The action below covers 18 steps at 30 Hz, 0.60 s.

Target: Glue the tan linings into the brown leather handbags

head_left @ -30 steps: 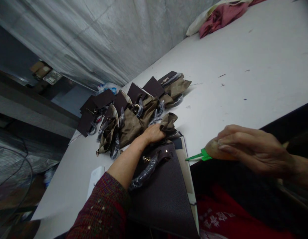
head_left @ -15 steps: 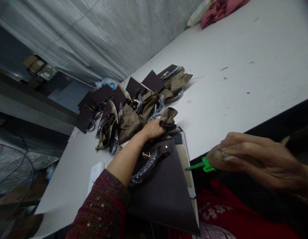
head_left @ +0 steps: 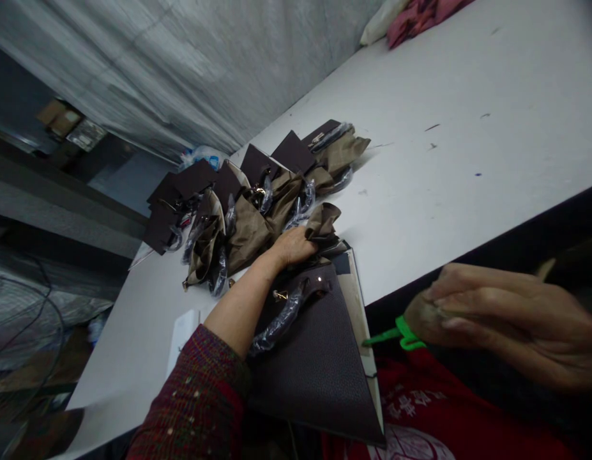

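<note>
A dark brown leather handbag [head_left: 319, 358] lies on the near edge of the white table [head_left: 444, 128], its handle wrapped in clear plastic [head_left: 281, 316]. My left hand [head_left: 296, 246] rests at the bag's top and is closed on crumpled tan stuffing paper [head_left: 322, 223]. My right hand [head_left: 497, 319] hovers off the table edge to the right, above my lap. It is closed on a small green-handled tool [head_left: 396, 332] whose tip points left toward the bag.
Several more dark handbags with tan paper and plastic-wrapped handles [head_left: 257, 191] lie in a row behind. A pink and cream cloth bundle [head_left: 410, 16] sits at the far end. A white paper [head_left: 183, 332] lies near my left sleeve.
My right hand with the green tool has sunk lower and slightly rightward, below the table edge. My left hand stays on the tan paper.
</note>
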{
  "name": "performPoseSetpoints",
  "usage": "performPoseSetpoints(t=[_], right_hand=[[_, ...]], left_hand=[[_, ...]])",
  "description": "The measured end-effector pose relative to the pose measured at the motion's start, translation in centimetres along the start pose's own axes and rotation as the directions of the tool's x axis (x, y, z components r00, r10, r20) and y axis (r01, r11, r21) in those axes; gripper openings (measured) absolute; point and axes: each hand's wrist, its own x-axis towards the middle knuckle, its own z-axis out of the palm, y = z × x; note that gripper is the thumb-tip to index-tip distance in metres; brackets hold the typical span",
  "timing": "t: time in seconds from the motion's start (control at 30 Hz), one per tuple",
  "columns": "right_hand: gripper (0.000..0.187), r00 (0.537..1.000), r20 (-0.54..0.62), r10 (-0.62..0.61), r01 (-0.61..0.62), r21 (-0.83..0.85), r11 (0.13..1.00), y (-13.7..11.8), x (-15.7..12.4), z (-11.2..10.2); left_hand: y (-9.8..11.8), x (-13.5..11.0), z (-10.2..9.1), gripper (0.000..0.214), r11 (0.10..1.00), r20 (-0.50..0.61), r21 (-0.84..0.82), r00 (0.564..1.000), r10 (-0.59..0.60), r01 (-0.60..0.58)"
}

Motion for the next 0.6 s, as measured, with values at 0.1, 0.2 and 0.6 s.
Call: performPoseSetpoints(t=[0.1,0.2,0.6], right_hand=[[0.021,0.995,-0.094,0.027,-0.032,-0.053,0.998,0.0,0.1,-0.1],[0.015,0.995,0.042,0.089,-0.090,0.034,0.995,-0.3,0.0,0.3],[0.013,0.969,-0.048,0.244,-0.243,0.023,0.970,-1.4,-0.5,0.8]], left_hand=[[0.0,0.0,0.0,0.030,0.999,-0.007,-0.001,0.999,-0.034,0.034],[0.2,-0.2,0.0,0.031,0.998,-0.010,-0.013,0.998,-0.061,0.061],[0.1,-0.4,0.6,0.031,0.998,-0.086,-0.070,0.996,-0.008,0.002]])
